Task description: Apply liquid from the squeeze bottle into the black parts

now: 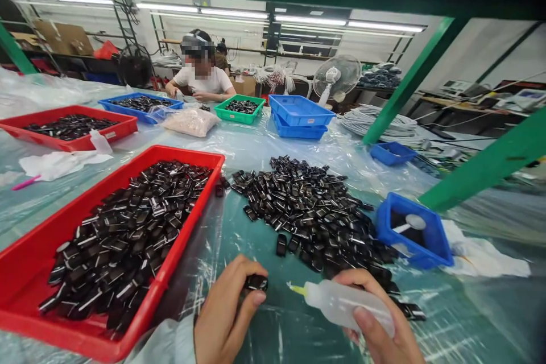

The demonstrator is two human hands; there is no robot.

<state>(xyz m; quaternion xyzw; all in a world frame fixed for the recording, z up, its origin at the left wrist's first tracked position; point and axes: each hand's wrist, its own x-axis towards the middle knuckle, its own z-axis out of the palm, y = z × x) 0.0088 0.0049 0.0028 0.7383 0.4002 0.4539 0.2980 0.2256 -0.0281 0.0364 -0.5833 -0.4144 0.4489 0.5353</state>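
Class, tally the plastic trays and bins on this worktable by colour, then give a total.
Red trays: 2
Blue bins: 5
Green bins: 1
Total: 8

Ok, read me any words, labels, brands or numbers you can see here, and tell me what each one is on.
No text can be read.
Squeeze bottle in the right hand: no label shows.
Black part in the left hand: no marking shows.
Red tray: plain.
Blue bin: plain.
Cardboard box at the back: too blurred to tell.
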